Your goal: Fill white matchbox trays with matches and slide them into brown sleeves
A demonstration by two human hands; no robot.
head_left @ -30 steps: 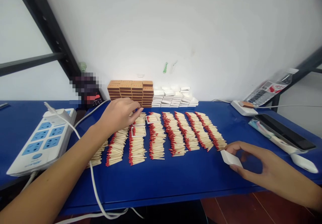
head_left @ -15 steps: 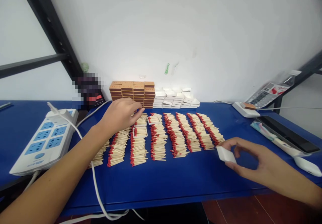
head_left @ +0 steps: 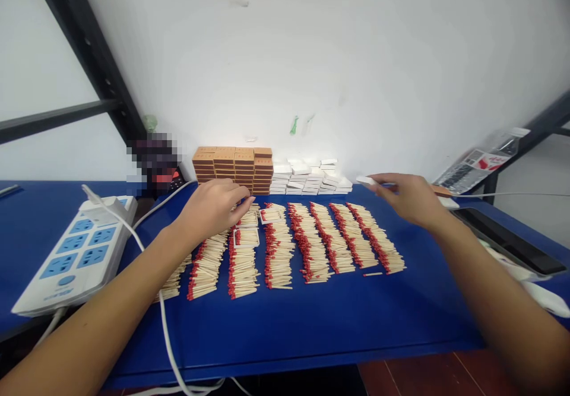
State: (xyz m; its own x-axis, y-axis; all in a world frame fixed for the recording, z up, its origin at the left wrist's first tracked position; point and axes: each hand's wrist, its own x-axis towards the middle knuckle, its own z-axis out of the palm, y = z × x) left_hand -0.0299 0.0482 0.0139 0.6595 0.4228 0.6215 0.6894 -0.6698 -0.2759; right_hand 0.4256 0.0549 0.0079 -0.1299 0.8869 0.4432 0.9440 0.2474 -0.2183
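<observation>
My right hand (head_left: 405, 197) pinches a white matchbox tray (head_left: 365, 180) between thumb and fingers, just right of a stack of white matchbox trays (head_left: 312, 177). My left hand (head_left: 216, 206) is curled, thumb and forefinger close together, over the upper end of the match rows. Whether anything is between those fingers is hidden. Close under it, a white tray (head_left: 246, 238) with matches in it lies on a row of red-headed matches (head_left: 244, 274). Another tray (head_left: 271, 215) rests on the row to the right. Brown matchbox covers (head_left: 234, 167) are stacked behind my left hand.
Several match rows (head_left: 342, 241) lie on the blue table (head_left: 312, 325), with one loose match (head_left: 373, 274) near the right rows. A power strip (head_left: 75, 253) and white cable (head_left: 165, 319) are at left. At right are a plastic bottle (head_left: 483, 158) and a dark phone-like slab (head_left: 512, 241).
My right hand has moved up and left with the white matchbox tray, from beside the right match row to beside the tray stack. My left hand has barely moved.
</observation>
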